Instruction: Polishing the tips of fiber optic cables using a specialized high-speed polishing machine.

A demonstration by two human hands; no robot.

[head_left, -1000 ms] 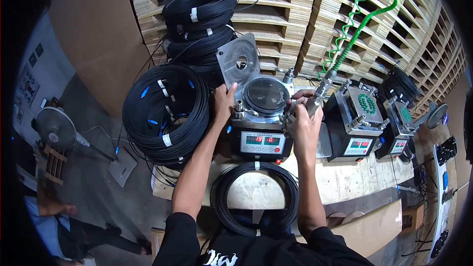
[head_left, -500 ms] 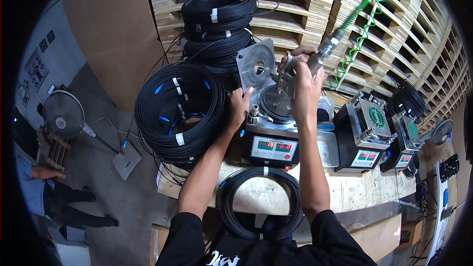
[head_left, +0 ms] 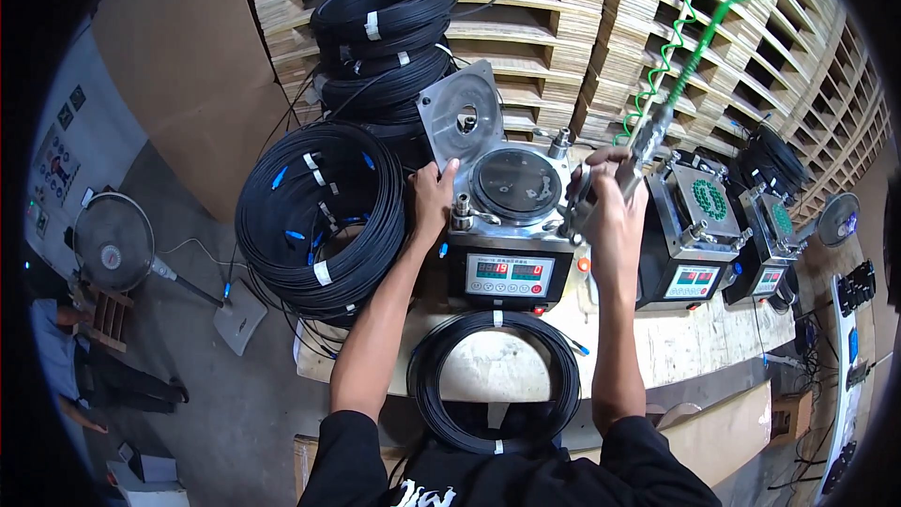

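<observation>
My right hand (head_left: 612, 211) is wrapped around a metal air blow gun (head_left: 589, 195), fed by a green hose (head_left: 706, 45). The gun is at the right edge of a polishing machine (head_left: 511, 272) with a round dark disc (head_left: 518, 182) on top. Dark wet-looking marks and pale specks show on the disc. My left hand (head_left: 432, 202) is closed at the lower edge of a square metal plate (head_left: 460, 113) that leans upright behind the machine, thumb up against it. Some of its fingers are hidden.
Black cable coils with blue connectors (head_left: 324, 216) stand at my left, with more coils stacked (head_left: 385, 38) behind. One cable coil (head_left: 495, 380) lies in front of me. Two similar machines (head_left: 693, 244) stand right. Wooden pallets (head_left: 526, 28) rise behind. Another person (head_left: 103, 366) is at far left.
My right hand has drawn the air gun rightward, off the disc, which now lies uncovered. My left hand stays at the plate. The whole view has shifted slightly.
</observation>
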